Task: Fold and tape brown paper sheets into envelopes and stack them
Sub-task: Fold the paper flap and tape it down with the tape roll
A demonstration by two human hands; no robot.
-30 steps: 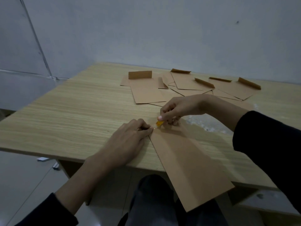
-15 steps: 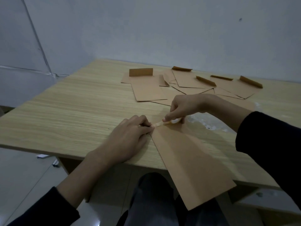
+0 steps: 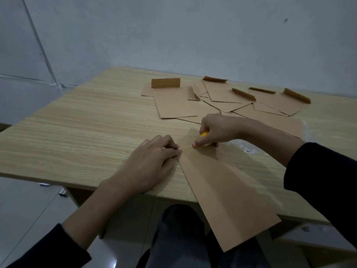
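Observation:
A folded brown paper sheet (image 3: 222, 190) lies across the near table edge, its lower end hanging over my lap. My left hand (image 3: 150, 163) rests knuckles up on the table with its fingertips pinching the sheet's top left corner. My right hand (image 3: 214, 130) grips a small yellow tape dispenser (image 3: 204, 134) just above the sheet's top edge, its forefinger pressing down near the corner. Most of the dispenser is hidden under the hand. A strip of tape seems to run between both hands; I cannot make it out clearly.
Several finished brown envelopes (image 3: 228, 101) with raised flaps lie spread over the far half of the wooden table (image 3: 77, 136). A clear plastic wrapper (image 3: 243, 146) lies right of my right hand. A grey wall stands behind the table.
My right hand has shifted slightly away from my left along the sheet's top edge, and the yellow dispenser shows again under it. My left hand has stayed at the corner.

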